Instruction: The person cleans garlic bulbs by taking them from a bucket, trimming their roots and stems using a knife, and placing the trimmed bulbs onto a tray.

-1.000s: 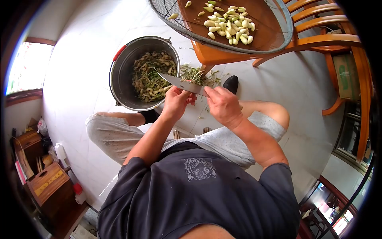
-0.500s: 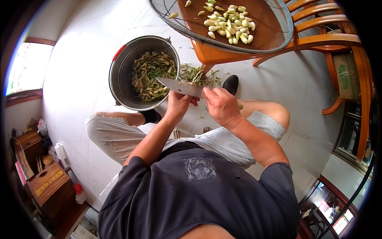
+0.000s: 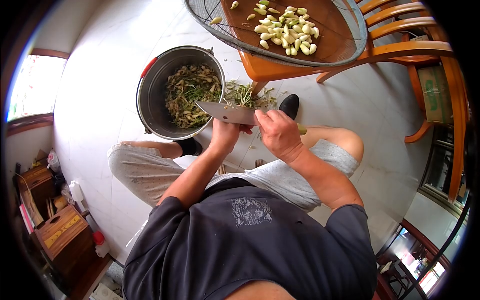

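A: Right hand (image 3: 279, 135), closed or released?

B: Clenched around the handle of a kitchen knife (image 3: 237, 114), with the blade slanting across just above the left hand (image 3: 225, 135) and pointing toward the bucket (image 3: 144, 100).

A: And at the left?

B: Mostly hidden beneath the blade at the fingers; cannot tell what, if anything, is grasped.

A: Around both?

B: Inside the metal bucket, a mass of pale bulbs and greenery (image 3: 189, 97). Right beside it, loose trimmings (image 3: 243, 95) on the floor (image 3: 332, 107). Farther up, whitish cloves (image 3: 296, 31) in a mesh tray (image 3: 361, 35) on a wooden chair (image 3: 265, 69).
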{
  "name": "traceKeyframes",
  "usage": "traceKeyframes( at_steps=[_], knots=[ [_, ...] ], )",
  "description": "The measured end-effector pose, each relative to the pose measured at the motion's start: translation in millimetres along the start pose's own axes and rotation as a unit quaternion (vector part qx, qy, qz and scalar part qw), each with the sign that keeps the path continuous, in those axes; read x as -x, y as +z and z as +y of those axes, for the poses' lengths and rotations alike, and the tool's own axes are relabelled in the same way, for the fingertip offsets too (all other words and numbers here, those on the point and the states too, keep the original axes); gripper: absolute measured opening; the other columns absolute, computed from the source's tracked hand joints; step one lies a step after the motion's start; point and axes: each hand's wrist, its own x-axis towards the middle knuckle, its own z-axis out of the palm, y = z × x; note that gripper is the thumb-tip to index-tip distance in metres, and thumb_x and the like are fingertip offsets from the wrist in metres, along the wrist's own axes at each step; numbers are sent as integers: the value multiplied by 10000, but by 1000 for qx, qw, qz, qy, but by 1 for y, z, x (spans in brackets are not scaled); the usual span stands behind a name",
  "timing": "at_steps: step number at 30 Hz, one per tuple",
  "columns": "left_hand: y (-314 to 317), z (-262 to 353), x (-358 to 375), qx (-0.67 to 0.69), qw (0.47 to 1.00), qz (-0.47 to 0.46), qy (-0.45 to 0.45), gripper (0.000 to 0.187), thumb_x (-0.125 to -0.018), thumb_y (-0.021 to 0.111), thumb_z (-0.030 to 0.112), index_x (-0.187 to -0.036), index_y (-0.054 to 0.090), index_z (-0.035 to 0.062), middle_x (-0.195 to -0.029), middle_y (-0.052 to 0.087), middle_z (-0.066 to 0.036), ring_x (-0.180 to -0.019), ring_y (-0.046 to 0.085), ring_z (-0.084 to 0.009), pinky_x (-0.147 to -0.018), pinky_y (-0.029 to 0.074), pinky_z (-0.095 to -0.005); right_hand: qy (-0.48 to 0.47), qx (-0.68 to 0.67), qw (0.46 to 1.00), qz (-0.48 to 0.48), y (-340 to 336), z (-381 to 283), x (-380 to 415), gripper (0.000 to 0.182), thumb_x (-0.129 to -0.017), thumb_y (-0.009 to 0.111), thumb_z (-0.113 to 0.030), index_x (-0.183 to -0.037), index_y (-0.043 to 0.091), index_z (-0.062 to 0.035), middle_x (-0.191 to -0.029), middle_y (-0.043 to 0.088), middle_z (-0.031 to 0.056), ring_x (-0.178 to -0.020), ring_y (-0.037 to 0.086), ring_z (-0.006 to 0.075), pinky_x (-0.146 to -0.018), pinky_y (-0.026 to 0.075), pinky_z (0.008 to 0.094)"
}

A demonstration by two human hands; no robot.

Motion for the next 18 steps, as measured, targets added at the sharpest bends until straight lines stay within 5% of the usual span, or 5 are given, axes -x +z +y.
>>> traceKeyframes(
  at_steps=[7,10,13,18],
  knots=[
    [-1,1,3,-150,986,0,73,153,-912,451,-4,-857,583,-60,-709,619,-97,-549,600,-159,-491,504,-259,14,-16,1000,1,0,1,-1,192,-770,616,-50,-962,611,-49,-694,526,83,-677,568,269,-595,476,359],
    [-5,-7,-2,-71,997,20,7,169,-938,457,53,-990,576,-55,-808,632,-102,-639,614,-155,-569,528,-277,80,7,995,-60,5,12,4,109,-780,578,-71,-881,615,-54,-720,555,116,-701,584,302,-616,484,396],
    [-7,-2,3,-34,999,23,30,203,-939,492,65,-1089,554,-56,-884,633,-100,-697,612,-147,-618,534,-277,191,26,970,-145,3,33,5,111,-788,536,-120,-751,611,-47,-779,601,166,-767,607,348,-681,494,451],
    [-11,23,5,-38,993,11,112,291,-920,561,95,-1183,537,-29,-910,597,-43,-756,570,-85,-625,500,-223,218,-28,961,-169,-2,34,-2,155,-819,533,-154,-763,609,-32,-806,623,183,-785,606,356,-700,486,447]
  ],
)
